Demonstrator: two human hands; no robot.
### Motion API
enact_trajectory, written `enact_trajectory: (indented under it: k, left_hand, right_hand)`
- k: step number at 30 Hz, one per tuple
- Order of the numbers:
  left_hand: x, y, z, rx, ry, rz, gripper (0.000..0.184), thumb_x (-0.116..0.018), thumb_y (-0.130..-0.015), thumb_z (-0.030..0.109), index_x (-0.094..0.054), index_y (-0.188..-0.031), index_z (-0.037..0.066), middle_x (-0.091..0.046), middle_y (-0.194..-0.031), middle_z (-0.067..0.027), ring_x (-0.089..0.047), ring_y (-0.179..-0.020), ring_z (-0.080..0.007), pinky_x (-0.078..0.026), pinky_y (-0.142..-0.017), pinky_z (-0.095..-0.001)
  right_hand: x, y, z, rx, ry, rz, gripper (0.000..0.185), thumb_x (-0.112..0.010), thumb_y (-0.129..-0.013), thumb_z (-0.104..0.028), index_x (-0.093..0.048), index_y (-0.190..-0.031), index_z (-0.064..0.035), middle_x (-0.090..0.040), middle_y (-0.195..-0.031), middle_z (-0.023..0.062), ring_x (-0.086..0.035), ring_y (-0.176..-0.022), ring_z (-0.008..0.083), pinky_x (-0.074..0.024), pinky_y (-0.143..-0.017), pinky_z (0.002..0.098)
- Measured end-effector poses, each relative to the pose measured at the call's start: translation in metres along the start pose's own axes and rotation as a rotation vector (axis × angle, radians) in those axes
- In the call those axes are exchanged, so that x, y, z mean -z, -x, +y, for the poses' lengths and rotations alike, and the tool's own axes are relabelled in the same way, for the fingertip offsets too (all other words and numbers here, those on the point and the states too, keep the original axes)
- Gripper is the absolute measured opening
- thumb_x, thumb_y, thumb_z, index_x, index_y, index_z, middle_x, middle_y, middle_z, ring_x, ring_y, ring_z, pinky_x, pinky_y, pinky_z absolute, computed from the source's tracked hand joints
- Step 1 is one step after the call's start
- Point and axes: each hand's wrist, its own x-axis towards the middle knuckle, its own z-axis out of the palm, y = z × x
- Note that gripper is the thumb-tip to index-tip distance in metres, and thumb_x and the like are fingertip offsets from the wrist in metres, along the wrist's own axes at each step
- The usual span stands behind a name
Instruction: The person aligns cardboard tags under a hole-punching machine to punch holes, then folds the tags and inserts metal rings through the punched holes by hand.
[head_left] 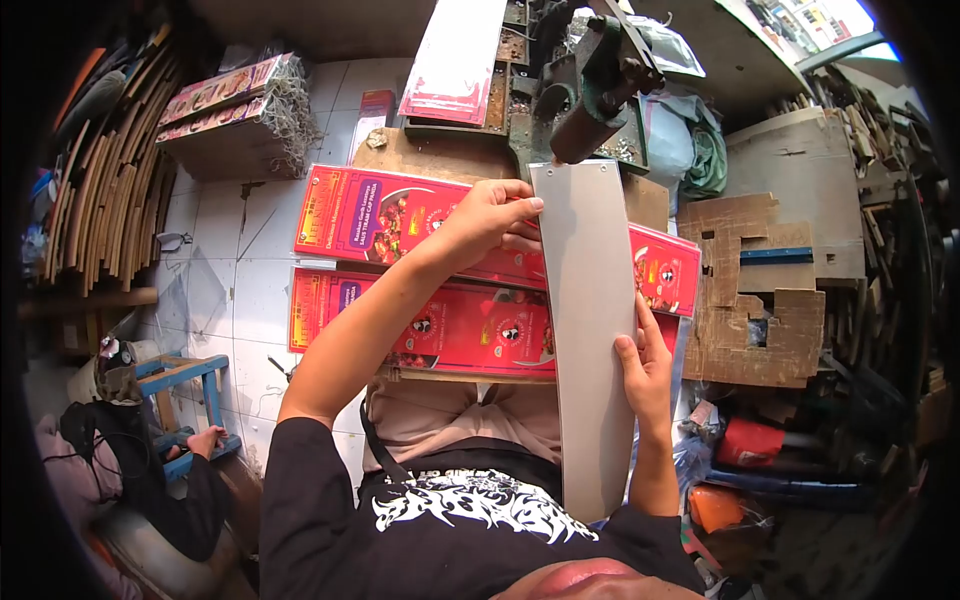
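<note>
A long grey panel (590, 300) lies lengthwise in front of me, reaching from my shirt to a green metal press. Small round holes show at the corners of its far end, just below the press's cylinder (585, 135). My left hand (490, 222) grips the panel's left edge near that end, thumb on top. On the right edge, nearer to me, my right hand (645, 362) holds it with the thumb on the face and the fingers along the side. Beneath the panel lie red printed signs (450, 310) in two rows.
More printed panels (455, 60) are stacked left of the press. A box bundle (235, 110) stands on the tiled floor at left. Cut cardboard (760, 290) lies at right. Another person's arm (200, 490) shows at lower left, by a blue stool (215, 380).
</note>
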Motion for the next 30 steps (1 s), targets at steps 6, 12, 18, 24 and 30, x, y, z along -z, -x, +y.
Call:
enact_trajectory:
  k: [6, 12, 18, 24, 30]
  left_hand:
    - [0.004, 0.003, -0.002, -0.019, -0.013, -0.128, 0.018, -0.060, -0.094, 0.017, -0.058, -0.099, 0.000, -0.068, -0.090, -0.0113, -0.070, -0.078, -0.0178, -0.060, -0.074, -0.0310]
    - [-0.037, 0.035, 0.028, -0.029, -0.223, -0.141, 0.022, -0.059, -0.095, 0.022, -0.060, -0.099, 0.001, -0.069, -0.090, -0.0108, -0.070, -0.078, -0.0188, -0.058, -0.073, -0.0302]
    - [-0.080, 0.085, 0.036, -0.248, -0.196, -0.079, 0.020, -0.057, -0.096, 0.021, -0.060, -0.101, 0.002, -0.068, -0.092, -0.0081, -0.069, -0.078, -0.0171, -0.058, -0.074, -0.0312]
    - [-0.089, 0.112, 0.013, -0.392, 0.098, -0.014, 0.024, -0.055, -0.098, 0.025, -0.056, -0.106, 0.002, -0.067, -0.098, -0.0076, -0.069, -0.085, -0.0176, -0.058, -0.076, -0.0342]
    - [-0.089, 0.105, -0.022, -0.546, 0.769, -0.667, 0.028, -0.054, -0.097, 0.034, -0.053, -0.106, 0.007, -0.053, -0.083, -0.0018, -0.054, -0.075, -0.0133, -0.040, -0.073, -0.0277]
  right_hand:
    - [0.002, 0.024, 0.008, -0.046, -0.075, 0.052, 0.044, -0.055, -0.097, -0.008, -0.043, -0.137, 0.0058, -0.062, -0.120, 0.0159, -0.060, -0.107, 0.0163, -0.0480, -0.092, 0.0288]
    - [0.017, 0.050, -0.011, 0.011, -0.062, 0.089, 0.042, -0.058, -0.096, -0.010, -0.046, -0.134, 0.0043, -0.068, -0.101, 0.0102, -0.063, -0.090, 0.0110, -0.0496, -0.077, 0.0232]
    - [0.023, 0.068, -0.020, 0.104, 0.027, 0.120, 0.039, -0.060, -0.096, -0.012, -0.050, -0.131, 0.0022, -0.066, -0.085, 0.0032, -0.056, -0.072, 0.0049, -0.0447, -0.062, 0.0198]
    - [0.017, 0.099, -0.042, 0.220, 0.080, 0.109, 0.040, -0.061, -0.096, -0.025, -0.056, -0.126, 0.0011, -0.066, -0.082, 0.0042, -0.055, -0.064, 0.0056, -0.0449, -0.060, 0.0218]
    - [-0.003, 0.123, -0.065, 0.456, 0.237, -0.160, 0.049, -0.056, -0.095, -0.040, -0.059, -0.124, 0.0004, -0.062, -0.115, 0.0189, -0.060, -0.106, 0.0285, -0.0468, -0.090, 0.0370]
